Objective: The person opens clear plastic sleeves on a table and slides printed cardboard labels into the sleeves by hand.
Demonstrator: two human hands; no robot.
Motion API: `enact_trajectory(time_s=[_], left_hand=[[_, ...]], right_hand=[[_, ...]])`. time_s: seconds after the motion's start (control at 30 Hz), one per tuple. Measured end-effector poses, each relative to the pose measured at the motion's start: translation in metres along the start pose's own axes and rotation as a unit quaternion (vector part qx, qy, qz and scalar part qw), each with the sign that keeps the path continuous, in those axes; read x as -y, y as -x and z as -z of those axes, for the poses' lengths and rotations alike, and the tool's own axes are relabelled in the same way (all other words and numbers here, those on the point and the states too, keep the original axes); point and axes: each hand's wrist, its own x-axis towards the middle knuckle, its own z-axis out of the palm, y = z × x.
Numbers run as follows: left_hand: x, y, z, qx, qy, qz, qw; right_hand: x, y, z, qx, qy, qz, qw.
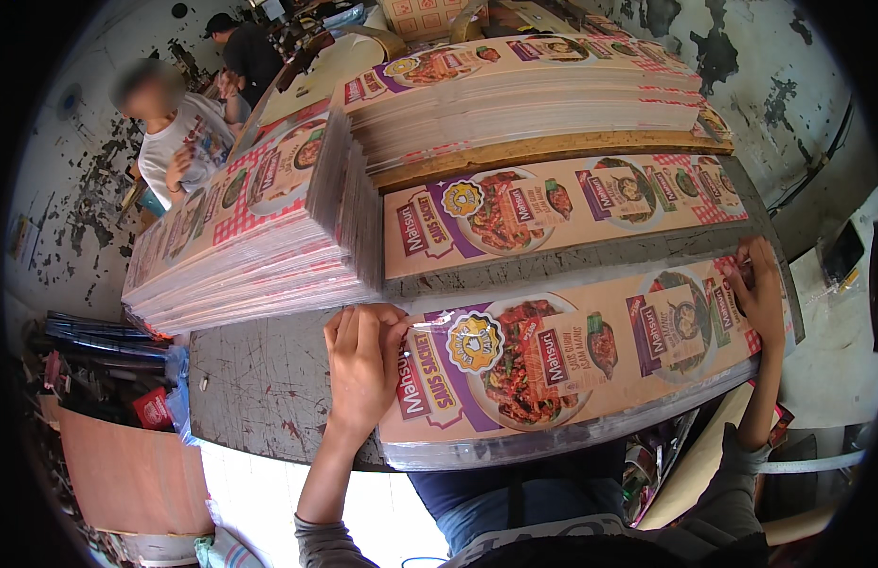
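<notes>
Head view: both hands, left and right, pinch the printed sheet at its ends.

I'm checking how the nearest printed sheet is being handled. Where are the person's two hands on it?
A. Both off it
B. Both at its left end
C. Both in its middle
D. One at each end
D: the left hand rests at the left end of the nearest printed sheet, and the right hand at its right end.
</notes>
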Motion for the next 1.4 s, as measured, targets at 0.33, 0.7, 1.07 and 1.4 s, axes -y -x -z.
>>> enact_trajectory(time_s=[0.33,0.7,1.07,1.4], left_hand=[[-0.0006,0.0001,0.0009,-0.001,-0.004,-0.002,1.0],[-0.0016,0.0005,0.0015,-0.003,-0.018,-0.006,1.0],[-0.0034,0.0014,0.0016,0.009,-0.005,0.012,1.0],[-0.0046,0.0001,0.0029,0.022,-0.023,-0.006,0.999]], right_hand=[[-0.0004,0.0017,0.0014,-0.028,0.021,0.013,0.999],[0.0053,-0.0019,0.0022,-0.013,0.014,0.021,1.0],[0.0027,-0.0004,0.0009,-0.005,0.005,0.0,1.0],[0.0055,-0.0004,0.0016,0.002,0.001,-0.009,1.0]])
